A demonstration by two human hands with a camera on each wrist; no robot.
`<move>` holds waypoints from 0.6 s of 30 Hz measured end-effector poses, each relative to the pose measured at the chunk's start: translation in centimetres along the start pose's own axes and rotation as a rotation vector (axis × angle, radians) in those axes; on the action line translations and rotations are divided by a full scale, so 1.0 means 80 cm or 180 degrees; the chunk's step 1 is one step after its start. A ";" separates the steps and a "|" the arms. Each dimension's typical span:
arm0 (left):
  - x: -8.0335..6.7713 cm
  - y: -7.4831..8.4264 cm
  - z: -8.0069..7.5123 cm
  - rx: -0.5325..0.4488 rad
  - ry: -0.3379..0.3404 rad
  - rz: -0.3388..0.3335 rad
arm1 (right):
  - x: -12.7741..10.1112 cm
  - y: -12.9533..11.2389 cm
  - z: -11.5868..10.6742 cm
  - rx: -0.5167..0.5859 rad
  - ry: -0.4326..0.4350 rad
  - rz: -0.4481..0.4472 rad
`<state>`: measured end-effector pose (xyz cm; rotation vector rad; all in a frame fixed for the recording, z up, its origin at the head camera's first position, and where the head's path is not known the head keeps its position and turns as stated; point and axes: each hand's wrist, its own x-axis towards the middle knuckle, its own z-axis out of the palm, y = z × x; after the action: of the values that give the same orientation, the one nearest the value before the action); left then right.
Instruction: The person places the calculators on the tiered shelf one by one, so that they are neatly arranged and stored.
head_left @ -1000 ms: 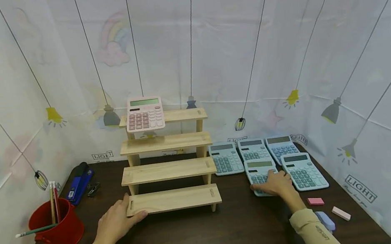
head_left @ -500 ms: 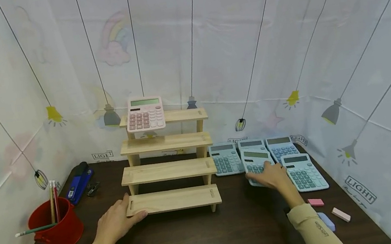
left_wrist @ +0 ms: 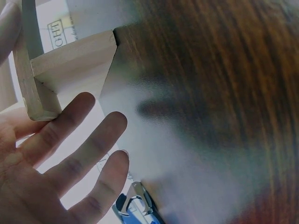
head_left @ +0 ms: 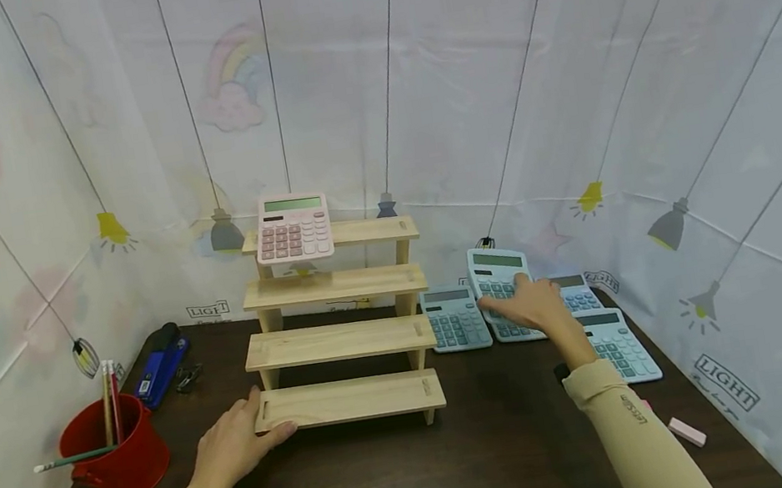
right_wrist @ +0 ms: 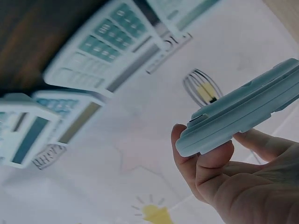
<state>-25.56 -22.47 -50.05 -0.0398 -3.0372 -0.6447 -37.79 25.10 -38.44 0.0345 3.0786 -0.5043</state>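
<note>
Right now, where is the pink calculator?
In the head view, the pink calculator stands at the left end of the top step of the tiered wooden display stand, centre-left on the table.

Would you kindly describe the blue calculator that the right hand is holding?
The blue calculator is pale blue plastic with a dark display strip above teal and white keys. The right hand grips its lower end, fingers under its edge, holding it lifted and tilted above the other blue calculators on the dark table.

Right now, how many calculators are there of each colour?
Pink calculators: 1
Blue calculators: 5, one of them held in the right hand
Total: 6
</note>
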 end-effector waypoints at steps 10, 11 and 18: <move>0.002 0.003 0.000 -0.0013 0.0008 -0.0006 | 0.017 -0.037 -0.029 -0.0135 0.0119 -0.0156; 0.003 0.002 0.000 -0.0011 0.0011 -0.0010 | 0.018 -0.042 -0.032 -0.0139 0.0143 -0.0170; 0.001 0.000 0.001 -0.0009 0.0023 -0.0024 | 0.022 -0.074 -0.046 -0.0093 0.0210 -0.0271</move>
<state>-25.62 -22.46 -50.13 -0.0263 -3.0312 -0.6481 -39.73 20.68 -33.09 -0.0826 3.1624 -0.4705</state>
